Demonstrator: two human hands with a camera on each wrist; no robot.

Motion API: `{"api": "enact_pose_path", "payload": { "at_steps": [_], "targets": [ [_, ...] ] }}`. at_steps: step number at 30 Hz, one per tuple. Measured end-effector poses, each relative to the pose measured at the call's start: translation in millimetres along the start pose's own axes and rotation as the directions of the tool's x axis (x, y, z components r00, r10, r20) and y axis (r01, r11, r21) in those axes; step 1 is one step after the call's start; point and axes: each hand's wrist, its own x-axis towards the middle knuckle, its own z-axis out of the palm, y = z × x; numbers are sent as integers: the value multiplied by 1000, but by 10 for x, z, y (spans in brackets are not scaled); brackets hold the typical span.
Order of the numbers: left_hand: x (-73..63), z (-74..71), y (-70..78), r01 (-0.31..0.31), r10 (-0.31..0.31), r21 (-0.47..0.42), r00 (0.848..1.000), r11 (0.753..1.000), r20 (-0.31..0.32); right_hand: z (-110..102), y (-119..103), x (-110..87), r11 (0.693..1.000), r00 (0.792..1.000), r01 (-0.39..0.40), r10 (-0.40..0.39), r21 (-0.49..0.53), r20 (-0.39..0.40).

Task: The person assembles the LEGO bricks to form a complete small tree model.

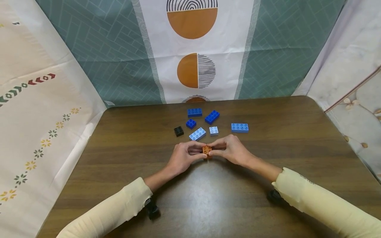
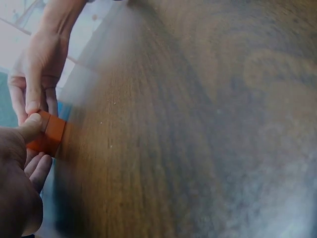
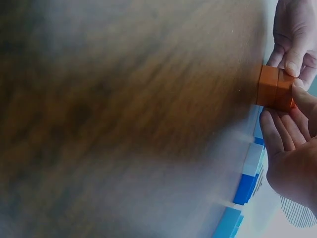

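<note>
Two small orange toy bricks (image 1: 206, 150), one stacked on the other, stand on the table near its middle; a seam between them shows in the right wrist view. My left hand (image 1: 183, 158) pinches the upper brick (image 3: 286, 91) from the left with thumb and fingers. From the right, my right hand (image 1: 233, 150) pinches the same brick, thumb on the near side. The thumbs nearly meet in front of it. Below the fingertips, the lower brick (image 3: 268, 85) rests on the wood.
Behind the hands lie a light blue long brick (image 1: 197, 134), a pale square brick (image 1: 213, 131), a black brick (image 1: 179, 131) and several dark blue bricks (image 1: 194, 112). Another light blue brick (image 1: 239, 128) lies farther right. Patterned cloth (image 1: 196, 79) hangs behind the wooden table (image 1: 125, 148).
</note>
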Motion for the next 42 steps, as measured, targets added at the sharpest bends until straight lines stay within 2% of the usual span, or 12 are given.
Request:
{"api": "enact_pose_path", "payload": {
  "at_steps": [7,11,14,17,19,21,23,29,32,35,42],
  "targets": [
    [-17,-20,11,-20,19,46,999,999,33,2,9,-5,1000,1000,9,-9,20,19],
    [-11,-131,49,-61,56,99,997,993,52,3,-1,-2,1000,1000,-7,6,21,14],
    [32,-287,74,-92,93,118,996,989,2,-6,-18,4,1000,1000,-20,20,13,10],
    [103,-478,69,-113,128,145,987,983,-99,-10,-25,11,1000,1000,-29,29,9,12],
    [157,-604,39,-105,133,176,978,979,-159,-9,-27,18,999,999,-33,32,9,12],
    [205,-711,-14,-86,126,196,972,977,-198,-7,-28,22,999,999,-32,32,16,10],
    [236,-789,-73,-44,90,211,973,977,-213,-2,-28,24,999,1000,-29,29,20,6],
    [250,-846,-292,76,-36,255,987,964,-158,11,-19,-35,999,998,-51,50,18,26],
    [249,-835,-366,86,-53,241,989,967,-141,12,-15,-53,999,998,-51,50,21,31],
    [257,-835,-408,75,-43,229,989,970,-139,6,-15,-44,999,999,-45,44,22,25],
    [252,-853,-445,79,-50,236,991,968,-128,2,-26,-13,999,999,-45,45,29,27]
  ]
}}
